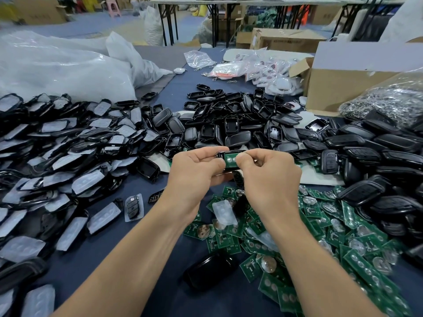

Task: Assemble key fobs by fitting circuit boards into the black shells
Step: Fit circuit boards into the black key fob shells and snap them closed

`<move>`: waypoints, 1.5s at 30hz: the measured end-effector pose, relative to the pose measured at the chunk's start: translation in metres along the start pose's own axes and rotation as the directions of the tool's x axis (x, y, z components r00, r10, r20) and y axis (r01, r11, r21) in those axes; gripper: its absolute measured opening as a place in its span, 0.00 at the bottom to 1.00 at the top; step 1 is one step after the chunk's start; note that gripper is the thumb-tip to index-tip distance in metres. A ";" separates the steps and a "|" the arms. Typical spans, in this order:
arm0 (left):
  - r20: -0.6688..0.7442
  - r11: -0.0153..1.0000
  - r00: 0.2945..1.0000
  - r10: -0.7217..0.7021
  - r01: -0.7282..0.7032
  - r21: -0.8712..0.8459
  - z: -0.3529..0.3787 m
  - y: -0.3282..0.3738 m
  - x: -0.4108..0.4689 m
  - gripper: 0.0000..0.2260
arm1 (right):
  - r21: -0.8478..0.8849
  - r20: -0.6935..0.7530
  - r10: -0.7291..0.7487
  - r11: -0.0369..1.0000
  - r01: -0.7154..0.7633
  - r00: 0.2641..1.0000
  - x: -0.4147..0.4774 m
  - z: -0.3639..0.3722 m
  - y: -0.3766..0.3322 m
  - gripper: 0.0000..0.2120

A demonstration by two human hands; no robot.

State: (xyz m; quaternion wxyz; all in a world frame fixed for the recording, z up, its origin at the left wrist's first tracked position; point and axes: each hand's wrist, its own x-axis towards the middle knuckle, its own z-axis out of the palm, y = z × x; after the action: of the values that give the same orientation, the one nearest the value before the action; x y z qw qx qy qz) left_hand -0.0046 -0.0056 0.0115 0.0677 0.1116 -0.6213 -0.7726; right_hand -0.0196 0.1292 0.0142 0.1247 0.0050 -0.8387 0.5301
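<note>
Broadly, a dark blue counter fills the view, with folding tables and cartons on the floor of the room beyond its far edge. Clear plastic sacks slump over the far left corner, and a cardboard box stands at the far right, a bag of metal rings just beside it. Film-covered shell halves are heaped along the left edge. Empty black shells are piled toward the far middle, more run down the right edge, and packets of white fobs lie behind them. Green boards lie scattered toward the near right corner, some under the right forearm.

Both bare forearms reach in from the near edge and meet over the middle of the counter. The left hand, its fingers curled, grips one black shell, lifted clear of the heaps. The right hand, knuckles up, pinches between thumb and forefinger the circuit board lying in that shell's open face. Whether it is fully seated cannot be told.
</note>
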 end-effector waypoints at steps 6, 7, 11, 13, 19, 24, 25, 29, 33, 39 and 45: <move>-0.024 0.996 0.998 0.059 -0.058 0.072 0.000 0.002 -0.003 0.11 | -0.050 0.045 -0.036 0.998 0.038 0.998 -0.003 -0.003 -0.006 0.11; -0.040 0.995 0.997 0.065 -0.062 0.079 0.000 0.003 -0.002 0.12 | -0.083 0.049 -0.042 0.996 0.046 0.998 -0.005 -0.003 -0.007 0.11; -0.083 0.996 0.994 0.077 -0.072 0.062 -0.001 0.006 -0.002 0.15 | -0.286 -0.027 -0.094 0.955 0.082 0.995 -0.010 -0.002 -0.013 0.19; -0.086 0.994 0.992 0.089 -0.083 0.070 0.000 0.006 -0.002 0.16 | -0.355 -0.114 -0.125 0.932 0.077 0.986 -0.010 -0.003 -0.015 0.20; -0.089 0.996 0.992 0.087 -0.084 0.038 0.001 0.006 -0.003 0.15 | -0.215 -0.145 -0.036 0.977 0.004 0.989 -0.006 -0.004 -0.008 0.18; -0.107 0.998 0.993 0.058 -0.062 -0.033 -0.001 0.009 -0.005 0.14 | 0.358 0.232 0.045 0.925 -0.128 0.972 0.004 -0.006 -0.001 0.06; -0.111 0.997 0.992 0.061 -0.065 -0.039 0.000 0.009 -0.004 0.14 | 0.407 0.261 0.047 0.900 -0.154 0.964 0.006 -0.007 0.001 0.08; -0.049 0.987 0.989 0.136 -0.132 0.091 0.000 0.007 -0.003 0.13 | 0.450 0.232 0.046 0.880 -0.149 0.972 0.008 -0.007 0.003 0.12; 0.013 0.921 0.970 0.244 -0.236 0.309 -0.001 0.008 -0.004 0.14 | 0.424 0.198 0.013 0.900 -0.098 0.980 0.009 -0.011 0.004 0.15; 0.008 0.953 0.977 0.212 -0.209 0.221 -0.004 0.012 -0.005 0.17 | 0.534 0.269 0.055 0.822 -0.197 0.961 0.008 -0.013 -0.002 0.12; 0.062 0.717 0.920 0.386 -0.342 0.607 -0.004 0.006 -0.008 0.09 | 0.191 0.133 -0.139 0.975 0.112 0.981 0.007 -0.015 0.001 0.15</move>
State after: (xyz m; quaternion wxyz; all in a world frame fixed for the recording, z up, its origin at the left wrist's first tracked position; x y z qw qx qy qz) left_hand 0.0042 -0.0083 0.0178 0.2000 0.0296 -0.8426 -0.4992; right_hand -0.0234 0.1441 0.0213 0.0954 0.1081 -0.7915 0.5939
